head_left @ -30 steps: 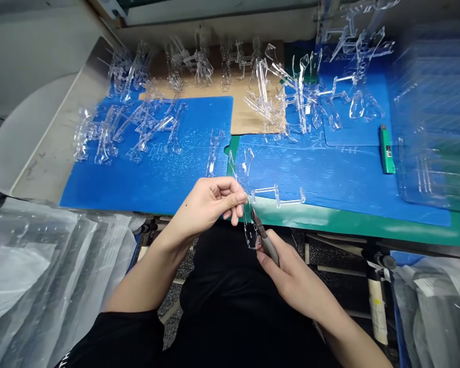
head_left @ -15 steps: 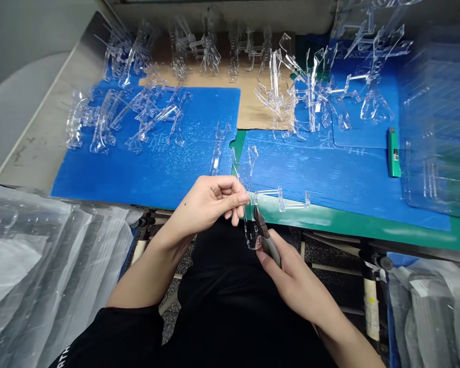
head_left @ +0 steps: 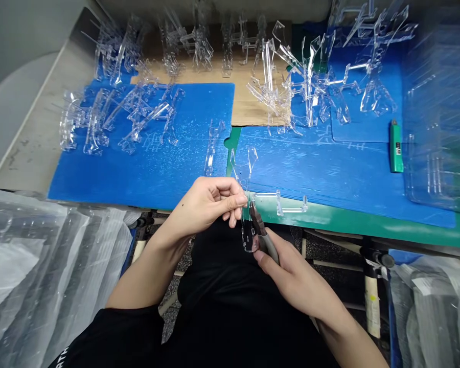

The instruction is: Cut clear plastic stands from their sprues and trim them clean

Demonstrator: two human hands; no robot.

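Between thumb and fingers, my left hand [head_left: 214, 204] pinches a clear plastic part [head_left: 246, 176] near its middle, above the table's front edge. A thin clear branch [head_left: 279, 201] sticks out from this part to the right. My right hand [head_left: 287, 266] is wrapped round the grey handles of a pair of cutting pliers [head_left: 261, 230]. The plier tips touch or nearly touch the part just right of my left fingertips, where the branch meets it. The exact contact of the jaws is too small to tell.
Clusters of clear parts lie on a blue sheet [head_left: 111, 179] at the left, on brown cardboard [head_left: 241, 110] and at the right. A green cutter [head_left: 396, 147] lies beside clear trays [head_left: 437, 128]. Wrapped stacks [head_left: 49, 255] stand at the lower left.
The plier tips have moved slightly left and up, closer to the root of the branch. My left hand keeps its pinch. The view has shifted a little.
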